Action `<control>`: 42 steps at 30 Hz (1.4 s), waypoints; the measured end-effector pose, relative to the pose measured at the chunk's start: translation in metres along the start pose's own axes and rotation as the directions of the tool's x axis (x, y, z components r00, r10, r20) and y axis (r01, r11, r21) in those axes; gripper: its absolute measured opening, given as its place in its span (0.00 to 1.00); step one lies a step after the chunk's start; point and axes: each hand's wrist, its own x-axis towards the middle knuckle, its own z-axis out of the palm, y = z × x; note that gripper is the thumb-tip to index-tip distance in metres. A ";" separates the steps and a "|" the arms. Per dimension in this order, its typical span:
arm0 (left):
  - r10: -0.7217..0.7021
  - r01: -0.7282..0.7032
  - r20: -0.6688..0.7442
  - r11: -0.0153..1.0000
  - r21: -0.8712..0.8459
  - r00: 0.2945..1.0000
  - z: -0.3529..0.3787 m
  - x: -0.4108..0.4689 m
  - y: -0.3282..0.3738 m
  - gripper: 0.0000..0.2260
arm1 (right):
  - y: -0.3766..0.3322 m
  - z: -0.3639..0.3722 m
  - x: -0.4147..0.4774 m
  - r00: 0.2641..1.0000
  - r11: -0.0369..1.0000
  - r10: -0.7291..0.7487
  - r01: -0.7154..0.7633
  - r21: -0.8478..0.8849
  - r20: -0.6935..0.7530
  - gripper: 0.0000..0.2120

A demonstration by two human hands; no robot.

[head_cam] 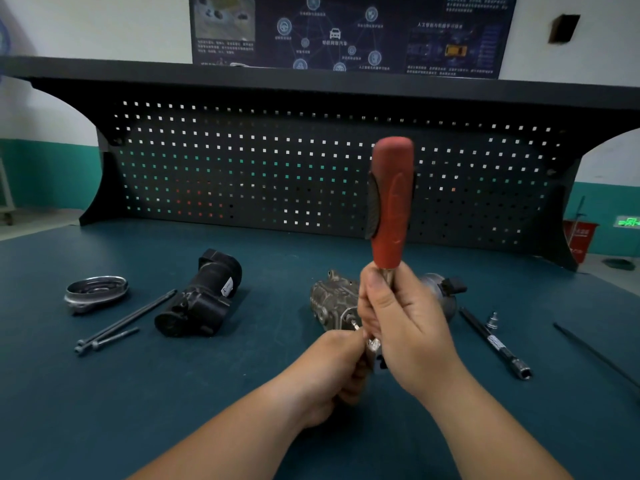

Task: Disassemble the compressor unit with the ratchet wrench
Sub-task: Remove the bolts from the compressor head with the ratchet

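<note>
The right hand (405, 327) grips the ratchet wrench (393, 202) by its shank just under the red handle, holding it upright, while the left hand (332, 372) curls round its metal head lower down. The one compressor unit (334, 299) lies on the table (207, 393) just behind both hands. Left of it lie one black housing (204, 296), one round metal cover (95, 292) and two long bolts (131, 315); right lie one extension bar (495, 342) and one small socket (492, 320), with a pegboard (311, 168) along the far edge and bare table at near left.

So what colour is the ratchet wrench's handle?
The handle is red with a black side inset; head view.
</note>
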 end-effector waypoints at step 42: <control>0.149 -0.149 0.014 0.989 0.011 0.989 -0.002 0.000 -0.002 0.06 | 0.010 0.003 -0.005 0.959 0.846 -0.197 0.271 -0.459 0.202 0.21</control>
